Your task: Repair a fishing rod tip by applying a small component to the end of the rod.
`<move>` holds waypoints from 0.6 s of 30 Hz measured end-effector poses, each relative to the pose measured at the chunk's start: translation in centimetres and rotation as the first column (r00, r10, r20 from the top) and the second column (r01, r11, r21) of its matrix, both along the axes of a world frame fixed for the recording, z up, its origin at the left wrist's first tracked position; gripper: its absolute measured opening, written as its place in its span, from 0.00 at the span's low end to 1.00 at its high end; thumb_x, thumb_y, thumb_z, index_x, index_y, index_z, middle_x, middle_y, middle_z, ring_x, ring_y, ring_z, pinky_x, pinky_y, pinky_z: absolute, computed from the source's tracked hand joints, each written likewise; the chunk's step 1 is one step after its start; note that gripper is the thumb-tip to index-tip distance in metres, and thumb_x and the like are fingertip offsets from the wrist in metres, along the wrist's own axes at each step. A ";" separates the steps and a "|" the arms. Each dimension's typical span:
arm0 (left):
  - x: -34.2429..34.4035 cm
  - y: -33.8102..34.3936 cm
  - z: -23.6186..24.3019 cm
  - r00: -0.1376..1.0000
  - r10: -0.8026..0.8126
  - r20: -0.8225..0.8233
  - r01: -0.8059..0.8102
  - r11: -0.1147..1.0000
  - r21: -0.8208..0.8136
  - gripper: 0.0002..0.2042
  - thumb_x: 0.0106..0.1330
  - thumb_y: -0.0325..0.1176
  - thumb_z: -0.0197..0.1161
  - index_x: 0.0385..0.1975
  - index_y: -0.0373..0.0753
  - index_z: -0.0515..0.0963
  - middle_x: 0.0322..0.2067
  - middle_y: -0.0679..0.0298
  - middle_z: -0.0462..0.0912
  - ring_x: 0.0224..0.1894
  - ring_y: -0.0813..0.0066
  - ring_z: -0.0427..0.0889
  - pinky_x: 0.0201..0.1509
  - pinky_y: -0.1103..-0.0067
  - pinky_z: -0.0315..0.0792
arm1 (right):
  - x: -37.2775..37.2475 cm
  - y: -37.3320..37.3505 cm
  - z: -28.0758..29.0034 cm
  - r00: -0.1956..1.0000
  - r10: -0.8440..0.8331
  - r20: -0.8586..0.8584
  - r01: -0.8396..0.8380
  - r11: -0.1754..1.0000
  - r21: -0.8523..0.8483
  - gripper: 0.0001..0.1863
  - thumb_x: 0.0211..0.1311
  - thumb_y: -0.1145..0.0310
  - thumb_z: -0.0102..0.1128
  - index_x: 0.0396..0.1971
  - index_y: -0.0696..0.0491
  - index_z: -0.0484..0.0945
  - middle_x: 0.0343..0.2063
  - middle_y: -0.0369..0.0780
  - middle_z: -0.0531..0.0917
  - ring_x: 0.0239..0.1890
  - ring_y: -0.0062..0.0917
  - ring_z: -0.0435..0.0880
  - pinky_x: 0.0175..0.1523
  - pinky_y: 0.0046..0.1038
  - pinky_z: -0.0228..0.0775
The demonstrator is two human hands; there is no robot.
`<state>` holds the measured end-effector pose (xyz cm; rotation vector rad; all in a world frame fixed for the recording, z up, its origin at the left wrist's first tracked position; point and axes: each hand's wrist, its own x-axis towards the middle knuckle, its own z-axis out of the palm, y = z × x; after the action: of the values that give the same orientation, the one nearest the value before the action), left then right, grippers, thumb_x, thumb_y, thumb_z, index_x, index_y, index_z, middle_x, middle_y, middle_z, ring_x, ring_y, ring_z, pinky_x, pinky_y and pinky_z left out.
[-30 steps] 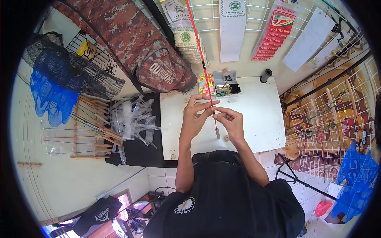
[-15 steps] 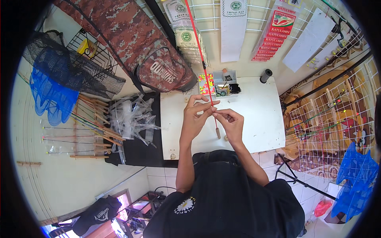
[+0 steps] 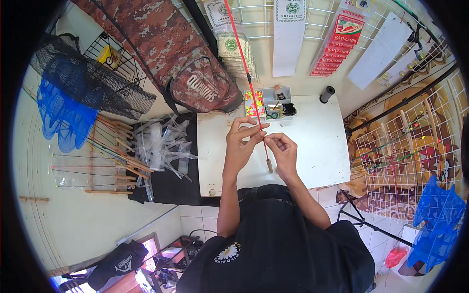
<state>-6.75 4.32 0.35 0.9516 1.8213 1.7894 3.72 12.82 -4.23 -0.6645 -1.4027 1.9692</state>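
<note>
Red rod point(image 3: 246, 73) pinched between fingers point(image 3: 254, 131) (both hands)

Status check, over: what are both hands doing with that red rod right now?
Left hand gripping the thin red rod, fingers closed on it. Right hand pinching at the rod just beside the left. Rod's wooden butt end over the white table. Nothing in the way.

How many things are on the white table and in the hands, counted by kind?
Red rod, held by the left hand and right hand: 1
Compartment box of small bits: 1
Black spool: 1
Small round wooden piece near the table edge: 1
Total: 4
</note>
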 end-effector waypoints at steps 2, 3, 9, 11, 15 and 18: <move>-0.1 -0.2 0.0 0.999 -0.031 0.008 0.032 0.999 -0.035 0.10 0.63 0.25 0.63 0.44 0.35 0.82 0.45 0.65 0.66 0.43 0.76 0.78 0.45 0.80 0.84 | -0.2 -0.2 -0.1 0.999 -0.040 -0.021 0.041 0.999 0.020 0.04 0.62 0.74 0.63 0.33 0.59 0.80 0.22 0.29 0.78 0.22 0.05 0.69 0.25 0.12 0.57; -0.1 -0.2 0.0 0.999 -0.031 0.009 0.032 0.999 -0.036 0.10 0.63 0.25 0.63 0.44 0.35 0.82 0.45 0.65 0.66 0.43 0.76 0.78 0.45 0.80 0.84 | -0.1 -0.1 -0.1 0.999 -0.040 -0.020 0.041 0.999 0.020 0.04 0.62 0.74 0.63 0.33 0.59 0.80 0.22 0.29 0.78 0.22 0.05 0.69 0.25 0.12 0.57; 0.2 -0.1 0.2 1.000 -0.026 0.015 0.027 1.000 -0.010 0.10 0.63 0.25 0.63 0.44 0.35 0.82 0.45 0.64 0.66 0.43 0.77 0.78 0.45 0.78 0.85 | 0.1 0.2 -0.4 0.999 0.035 -0.028 -0.031 0.989 0.143 0.05 0.65 0.73 0.59 0.36 0.59 0.76 0.25 0.29 0.75 0.26 0.07 0.68 0.31 0.13 0.58; 0.2 0.1 0.2 0.999 -0.030 -0.010 0.030 0.999 -0.010 0.11 0.62 0.25 0.64 0.44 0.35 0.82 0.44 0.64 0.67 0.42 0.78 0.77 0.44 0.78 0.85 | 0.1 0.6 -0.3 0.999 0.047 -0.020 -0.044 0.991 0.128 0.05 0.65 0.73 0.59 0.36 0.59 0.76 0.26 0.29 0.76 0.27 0.07 0.68 0.31 0.13 0.59; 0.0 -0.1 -0.4 1.000 -0.002 -0.007 0.002 1.000 0.002 0.12 0.61 0.23 0.63 0.44 0.38 0.83 0.43 0.64 0.68 0.40 0.75 0.81 0.40 0.81 0.84 | 0.0 0.6 0.3 0.996 0.090 -0.011 -0.089 0.995 0.036 0.08 0.63 0.75 0.60 0.40 0.61 0.79 0.27 0.30 0.78 0.28 0.08 0.70 0.32 0.14 0.62; 0.0 -0.2 -0.4 1.000 -0.004 -0.013 0.004 1.000 0.015 0.12 0.62 0.23 0.63 0.45 0.38 0.83 0.43 0.64 0.69 0.40 0.75 0.81 0.39 0.81 0.84 | 0.5 0.9 0.1 0.990 0.141 0.031 -0.142 0.988 0.052 0.12 0.61 0.75 0.62 0.45 0.60 0.80 0.27 0.32 0.81 0.28 0.08 0.72 0.33 0.14 0.64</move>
<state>-6.80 4.15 -0.02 0.9741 1.8154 1.8012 4.18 13.67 -4.09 -0.5831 -1.5517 2.0297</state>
